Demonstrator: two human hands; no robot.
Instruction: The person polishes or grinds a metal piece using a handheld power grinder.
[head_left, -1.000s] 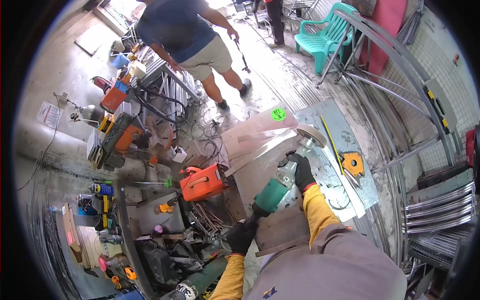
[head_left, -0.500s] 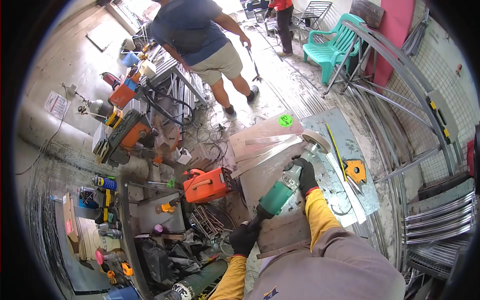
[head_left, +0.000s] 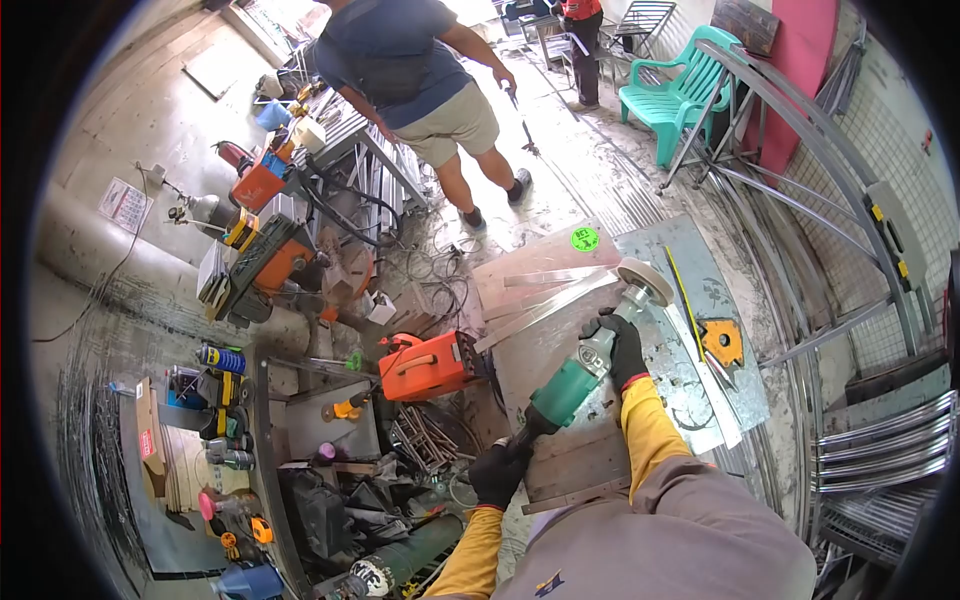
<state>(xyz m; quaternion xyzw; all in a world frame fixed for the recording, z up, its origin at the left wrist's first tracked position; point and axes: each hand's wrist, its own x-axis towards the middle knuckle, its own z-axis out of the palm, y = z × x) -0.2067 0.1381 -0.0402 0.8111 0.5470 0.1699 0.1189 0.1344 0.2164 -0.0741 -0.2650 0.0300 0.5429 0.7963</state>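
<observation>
A green angle grinder [head_left: 565, 392] with a pale round disc [head_left: 646, 282] lies between my two gloved hands, over the metal-topped table [head_left: 540, 350]. My left hand [head_left: 497, 474], in a black glove, is wrapped round the dark rear handle. Up by the grey gear head, my right hand [head_left: 622, 346] grips the tool, also in black. The disc end points to the far side, close by the ends of thin metal strips [head_left: 550, 308]. Right of the disc lie a yellow rule [head_left: 686, 300] and an orange magnetic welding square [head_left: 721, 343].
An orange welding machine [head_left: 430, 366] stands left of the table. Cables [head_left: 440, 275] lie on the floor beyond it. A person [head_left: 420, 90] stands ahead, another [head_left: 582, 50] farther back. A green plastic chair [head_left: 682, 95] and metal frames [head_left: 885, 440] line the right.
The whole view has shifted slightly to the right. Both hands keep their hold on the angle grinder, which stays at nearly the same place over the table.
</observation>
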